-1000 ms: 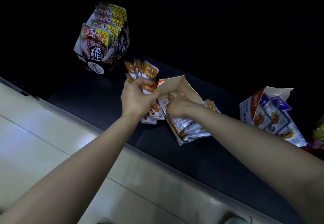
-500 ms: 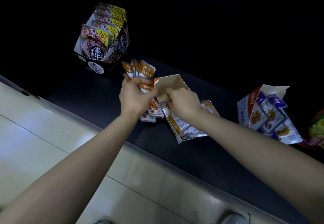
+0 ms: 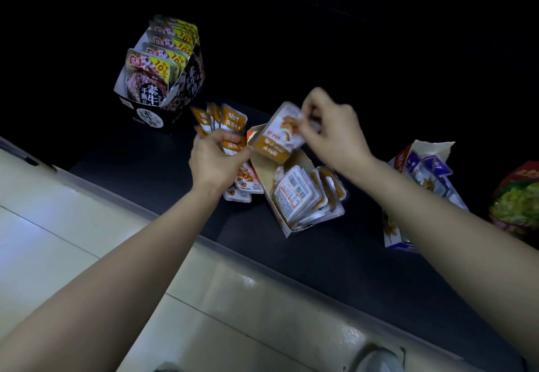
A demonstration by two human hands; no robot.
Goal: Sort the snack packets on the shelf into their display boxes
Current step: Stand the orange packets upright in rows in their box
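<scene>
The right hand [image 3: 332,135] and the orange packet [image 3: 280,132] it pinches are motion-blurred. The right forearm [image 3: 437,226] covers part of the blue display box [image 3: 408,161]. A green bag [image 3: 516,205] is cut by the right edge.

Glossy plastic snack packets [image 3: 297,194]; matt cardboard display box [image 3: 271,173]; dark matt shelf [image 3: 335,258]; shiny smooth floor tiles [image 3: 87,226].

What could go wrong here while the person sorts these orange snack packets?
The left hand grips a loose fan of orange packets; some might slip out. The right hand pinches a single packet by its edge, so it could drop. The orange box lies tipped, so a nudge may spill its stack.
</scene>
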